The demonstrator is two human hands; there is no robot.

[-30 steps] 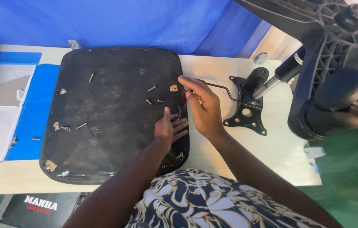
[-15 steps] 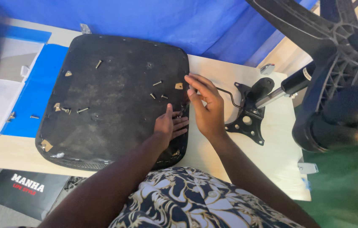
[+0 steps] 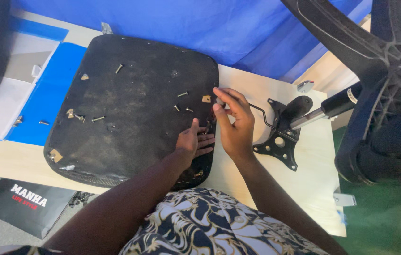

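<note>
Black chair base (image 3: pixel 375 56); tilt plate (image 3: pixel 281 141); blue sheet (image 3: pixel 44 99); black bag (image 3: pixel 25 205)

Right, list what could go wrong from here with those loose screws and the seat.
Loose screws lie scattered on the upturned seat pad; a nudge from the left hand could roll them off. The right hand works at the pad's edge close to the metal mounting plate and its lever; fingers might get caught.

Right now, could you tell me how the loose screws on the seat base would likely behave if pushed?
The screws are small, round-shafted and lie loose, so they would probably roll or scatter. The seat base looks rough and slightly domed, which may slow them, yet those near the right hand could slip off its edge.
</note>
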